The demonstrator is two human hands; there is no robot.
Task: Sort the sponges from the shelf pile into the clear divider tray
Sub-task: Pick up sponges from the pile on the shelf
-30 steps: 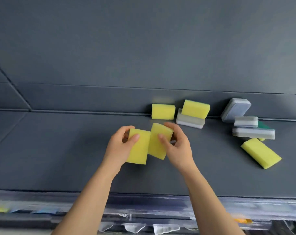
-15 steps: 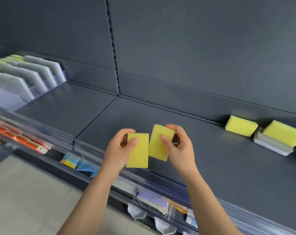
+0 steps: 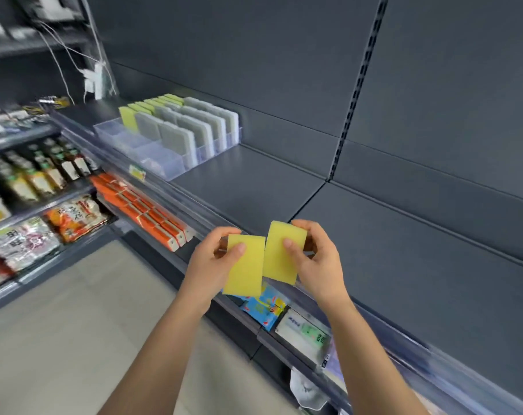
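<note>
My left hand [image 3: 208,263] grips a yellow sponge [image 3: 246,272] held upright, thumb on its front face. My right hand [image 3: 318,260] grips a second yellow sponge [image 3: 281,259] right beside it, their edges almost touching. Both are held above the front edge of the dark grey shelf [image 3: 374,250]. The clear divider tray [image 3: 164,164] stands further left on the same shelf. It holds a row of yellow sponges [image 3: 128,116] at its far side and rows of grey sponges [image 3: 191,127] standing on edge. Its front compartments look empty. The pile of loose sponges is out of view.
Lower shelves to the left carry bottles [image 3: 53,172], orange boxes [image 3: 143,214] and packets [image 3: 74,218]. Small packets [image 3: 264,308] hang under the shelf lip below my hands. White cables [image 3: 94,76] hang at the upper left. The floor [image 3: 83,330] lies below.
The view has swung left: the sponge pile has left the frame and the divider tray has come into view. Both hands still hold their yellow sponges side by side.
</note>
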